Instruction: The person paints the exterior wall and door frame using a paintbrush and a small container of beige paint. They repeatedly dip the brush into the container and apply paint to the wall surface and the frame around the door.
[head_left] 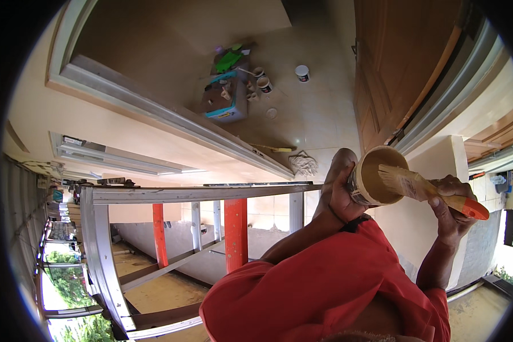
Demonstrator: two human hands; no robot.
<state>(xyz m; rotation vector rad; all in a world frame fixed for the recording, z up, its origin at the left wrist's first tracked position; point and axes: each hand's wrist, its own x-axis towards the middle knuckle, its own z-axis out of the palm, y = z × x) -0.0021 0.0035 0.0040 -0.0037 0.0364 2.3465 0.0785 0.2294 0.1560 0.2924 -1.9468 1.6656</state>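
Note:
My left hand (342, 198) is wrapped round the side of a small paint tub (375, 165) and tips its mouth toward the right. Paint of a beige or tan colour coats the tub's inside; how much it holds I cannot tell. In my right hand (446, 223) is a flat paintbrush (419, 187), its handle yellowish with a red-orange end. The pale, paint-coated bristles are at the mouth of the tub, pointing left into it. Whether they touch the rim is unclear.
Left of me stands a grey metal frame (148, 195), with red posts (235, 233) beyond its rail. Below, through a doorway, are a plastic box (229, 113), several paint tubs (264, 85), a white tub (302, 73) and a rag (304, 164). A brown wooden door (402, 62) rises on the right.

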